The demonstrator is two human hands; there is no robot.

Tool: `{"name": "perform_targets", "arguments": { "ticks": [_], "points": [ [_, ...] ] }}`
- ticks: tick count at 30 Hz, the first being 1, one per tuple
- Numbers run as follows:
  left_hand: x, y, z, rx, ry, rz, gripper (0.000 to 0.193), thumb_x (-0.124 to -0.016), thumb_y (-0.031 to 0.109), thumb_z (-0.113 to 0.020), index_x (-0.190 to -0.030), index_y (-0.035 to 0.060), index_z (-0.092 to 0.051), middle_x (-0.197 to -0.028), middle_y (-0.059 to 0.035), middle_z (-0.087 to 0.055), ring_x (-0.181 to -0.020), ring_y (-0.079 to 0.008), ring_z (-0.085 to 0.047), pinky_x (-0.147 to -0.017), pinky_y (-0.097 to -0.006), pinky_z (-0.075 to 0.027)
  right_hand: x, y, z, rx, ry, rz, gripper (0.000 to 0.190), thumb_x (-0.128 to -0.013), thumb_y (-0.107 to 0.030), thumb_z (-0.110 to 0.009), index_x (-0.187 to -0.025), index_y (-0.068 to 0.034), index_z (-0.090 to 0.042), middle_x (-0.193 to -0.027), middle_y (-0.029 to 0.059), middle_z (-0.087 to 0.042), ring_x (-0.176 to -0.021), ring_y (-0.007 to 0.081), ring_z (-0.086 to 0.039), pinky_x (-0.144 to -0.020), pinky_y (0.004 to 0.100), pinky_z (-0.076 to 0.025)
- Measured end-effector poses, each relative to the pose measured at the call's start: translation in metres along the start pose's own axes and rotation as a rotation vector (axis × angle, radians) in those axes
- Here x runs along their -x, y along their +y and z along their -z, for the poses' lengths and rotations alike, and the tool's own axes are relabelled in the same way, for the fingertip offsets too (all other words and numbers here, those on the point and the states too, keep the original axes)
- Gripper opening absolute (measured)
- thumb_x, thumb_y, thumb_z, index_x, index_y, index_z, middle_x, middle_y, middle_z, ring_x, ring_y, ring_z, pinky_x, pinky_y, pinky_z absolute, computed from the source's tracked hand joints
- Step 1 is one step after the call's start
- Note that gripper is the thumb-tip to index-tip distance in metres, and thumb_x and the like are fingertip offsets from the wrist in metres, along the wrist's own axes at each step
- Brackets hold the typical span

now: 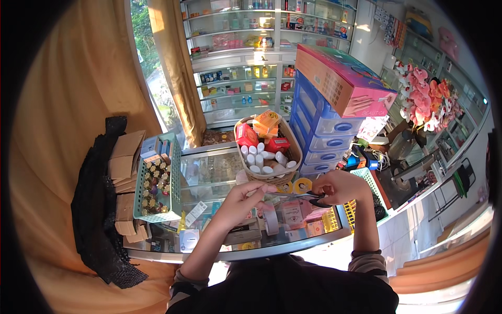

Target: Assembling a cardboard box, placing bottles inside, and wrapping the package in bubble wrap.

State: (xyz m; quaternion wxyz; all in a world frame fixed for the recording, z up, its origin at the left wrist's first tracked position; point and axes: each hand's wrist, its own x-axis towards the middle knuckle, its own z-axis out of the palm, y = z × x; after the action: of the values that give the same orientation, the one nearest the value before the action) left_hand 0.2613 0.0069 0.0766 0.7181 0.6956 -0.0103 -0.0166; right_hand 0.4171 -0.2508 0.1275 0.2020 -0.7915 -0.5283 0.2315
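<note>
My right hand (pixel 340 188) grips a pair of scissors (pixel 300 195) by its black handles, blades pointing left over the glass counter (pixel 188 157). At the blade tips, my left hand (pixel 245 200) has its thumb and forefinger close together. Whether anything small is pinched there, I cannot tell. Below the blades a roll of tape (pixel 270 221) stands on its edge on the counter. A white labelled slip (pixel 195 214) lies left of my left forearm. Just beyond my hands sits a woven basket (pixel 239 159) of white-capped bottles and red and orange boxes.
To the left stand a pale green plastic basket (pixel 138 196) with flower-topped items, folded cardboard (pixel 124 165) and black bubble wrap (pixel 92 204). A blue drawer unit (pixel 306 114) carries a large pink box (pixel 341 80). Artificial orchids (pixel 421 94) rise at right; stocked shelves (pixel 235 29) line the back.
</note>
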Motion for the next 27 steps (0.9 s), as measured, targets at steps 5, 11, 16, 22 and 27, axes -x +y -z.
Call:
{"name": "perform_targets", "arguments": {
  "ticks": [5,11,16,22,27],
  "points": [
    [0.0,0.001,0.0,0.004,0.023,-0.015,0.036,-0.103,0.026,-0.049,-0.121,-0.0032,-0.061,-0.118,-0.0141,-0.065,-0.085,-0.0256,-0.073,-0.074,-0.0282,-0.054,0.008,0.014,-0.01,0.156,0.028,-0.238,0.032,-0.073,-0.03,-0.077,-0.092,-0.005,-0.069,-0.083,0.0076,-0.069,-0.073,0.0237,-0.066,-0.064,0.0327,-0.049],
    [-0.001,-0.001,-0.001,0.009,0.024,-0.017,0.037,-0.103,0.026,-0.049,-0.122,-0.003,-0.062,-0.119,-0.0143,-0.065,-0.084,-0.025,-0.073,-0.074,-0.028,-0.054,0.014,0.038,-0.048,0.299,0.238,-0.36,0.042,-0.073,-0.036,-0.076,-0.102,-0.007,-0.067,-0.09,0.0103,-0.071,-0.089,0.0297,-0.068,-0.077,0.039,-0.054],
    [-0.002,0.0,0.0,0.008,0.048,0.016,0.037,-0.103,0.026,-0.049,-0.122,-0.0033,-0.062,-0.119,-0.0141,-0.065,-0.084,-0.0249,-0.073,-0.071,-0.0276,-0.054,0.016,0.025,-0.062,0.321,0.222,-0.41,0.04,-0.078,-0.032,-0.074,-0.107,-0.007,-0.066,-0.1,0.012,-0.069,-0.09,0.0323,-0.067,-0.079,0.0417,-0.053],
    [-0.005,-0.009,0.003,0.048,0.03,-0.051,0.036,-0.103,0.028,-0.048,-0.123,0.0014,-0.062,-0.113,-0.0066,-0.067,-0.086,-0.0183,-0.073,-0.05,-0.019,-0.045,-0.004,-0.03,-0.071,0.276,0.556,-0.02,0.04,-0.075,-0.025,-0.079,-0.11,-0.011,-0.065,-0.1,0.0093,-0.067,-0.084,0.028,-0.067,-0.071,0.0372,-0.052],
    [-0.007,-0.012,0.001,0.053,0.026,-0.058,0.035,-0.103,0.027,-0.05,-0.123,0.0007,-0.062,-0.115,-0.0068,-0.066,-0.085,-0.0177,-0.072,-0.056,-0.0216,-0.049,-0.028,-0.054,-0.094,0.272,0.829,0.397,0.043,-0.069,-0.019,-0.084,-0.106,-0.013,-0.065,-0.1,0.0043,-0.065,-0.083,0.0252,-0.066,-0.068,0.0353,-0.051]
  ]
}}
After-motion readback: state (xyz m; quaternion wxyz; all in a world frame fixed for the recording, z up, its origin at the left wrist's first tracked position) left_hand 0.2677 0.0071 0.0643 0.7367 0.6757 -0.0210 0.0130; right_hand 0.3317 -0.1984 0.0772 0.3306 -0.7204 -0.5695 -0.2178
